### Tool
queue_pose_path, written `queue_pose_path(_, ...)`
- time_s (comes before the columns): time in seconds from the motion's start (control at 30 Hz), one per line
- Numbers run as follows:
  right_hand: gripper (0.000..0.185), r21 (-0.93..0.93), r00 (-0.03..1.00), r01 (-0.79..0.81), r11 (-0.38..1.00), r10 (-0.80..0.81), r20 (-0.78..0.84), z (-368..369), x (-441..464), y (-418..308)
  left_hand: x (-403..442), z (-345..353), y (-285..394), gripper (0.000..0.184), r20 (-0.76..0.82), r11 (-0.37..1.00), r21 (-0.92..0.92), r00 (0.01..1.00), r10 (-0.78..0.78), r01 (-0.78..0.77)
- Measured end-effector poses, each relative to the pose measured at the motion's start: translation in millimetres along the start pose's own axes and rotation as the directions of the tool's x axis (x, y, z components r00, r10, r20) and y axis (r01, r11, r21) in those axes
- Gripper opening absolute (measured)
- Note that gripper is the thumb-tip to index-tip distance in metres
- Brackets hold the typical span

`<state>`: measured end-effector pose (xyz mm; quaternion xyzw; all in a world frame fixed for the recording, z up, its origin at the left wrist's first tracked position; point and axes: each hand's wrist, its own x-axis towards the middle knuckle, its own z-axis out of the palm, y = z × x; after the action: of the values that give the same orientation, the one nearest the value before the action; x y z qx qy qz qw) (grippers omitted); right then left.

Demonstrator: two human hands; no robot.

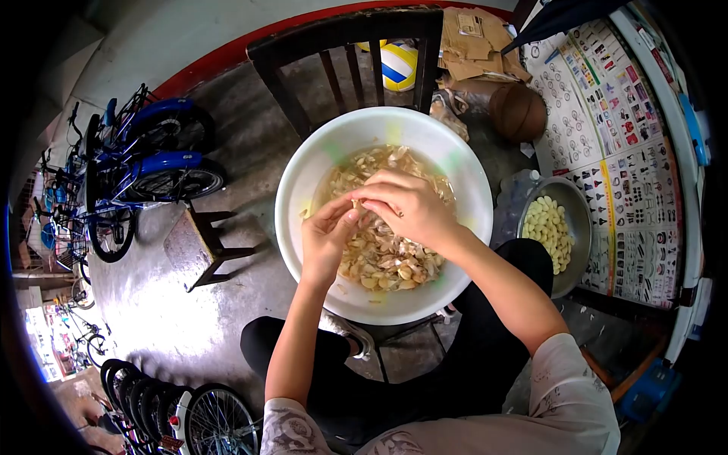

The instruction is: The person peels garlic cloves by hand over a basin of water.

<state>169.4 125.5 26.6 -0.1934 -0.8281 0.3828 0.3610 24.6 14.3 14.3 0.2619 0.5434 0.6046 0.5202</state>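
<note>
A large white basin [462, 296] stands before me, holding water and many unpeeled garlic cloves [394, 265] with loose skins. Over its middle, my left hand [326, 231] and my right hand [409, 205] meet at the fingertips. Both pinch one small garlic clove [356, 203], mostly covered by the fingers. To the right, a metal bowl [582, 254] contains pale peeled garlic cloves [547, 227]; neither hand touches it.
A dark wooden chair [341, 39] is behind the basin, and a small stool [193, 249] stands to the left. Bicycles [163, 174] line the left side. A brown ball [517, 112], a volleyball [399, 67] and flattened cardboard [474, 45] lie at the back.
</note>
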Motion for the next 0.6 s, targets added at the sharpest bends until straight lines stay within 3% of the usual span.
queue_pose_path(0.07, 0.013, -0.057, 0.990, 0.141, 0.988, -0.139, 0.037, 1, -2, 5, -1, 0, -2, 0.032, 0.001, 0.999, 0.026, 1.000, 0.019, -0.019)
queue_pose_path(0.13, 0.011, -0.084, 0.986, 0.158, 0.984, -0.153, 0.062, -5, -1, 1, 0, -4, -3, 0.029, 0.017, 0.978, 0.200, 0.998, 0.058, -0.060)
queue_pose_path(0.2, 0.009, -0.110, 0.982, 0.174, 0.978, -0.165, 0.087, -10, -1, -1, -3, -3, 2, 0.031, 0.022, 0.976, 0.213, 0.999, 0.038, -0.041)
queue_pose_path(0.27, 0.005, -0.199, 0.950, 0.300, 0.933, -0.272, 0.155, -14, -2, 0, -5, -4, 3, 0.033, 0.030, 0.974, 0.226, 0.999, 0.016, -0.023)
queue_pose_path(0.4, 0.008, -0.235, 0.949, 0.281, 0.931, -0.232, 0.215, -10, -4, -3, -6, -4, 7, 0.032, 0.079, 0.956, 0.288, 0.997, 0.026, -0.048)
queue_pose_path(0.47, 0.011, -0.286, 0.953, 0.200, 0.937, -0.118, 0.280, -6, -10, -4, -9, -1, 6, 0.032, 0.076, 0.951, 0.308, 0.997, 0.005, -0.029)
queue_pose_path(0.57, 0.009, -0.259, 0.961, 0.174, 0.950, -0.107, 0.255, -1, -11, -5, -10, 2, 5, 0.031, -0.002, 0.961, 0.272, 0.999, 0.047, -0.045)
queue_pose_path(0.6, 0.009, -0.259, 0.961, 0.176, 0.950, -0.108, 0.255, -1, -12, -7, -7, 3, 7, 0.033, -0.082, 0.990, 0.140, 0.996, 0.046, -0.035)
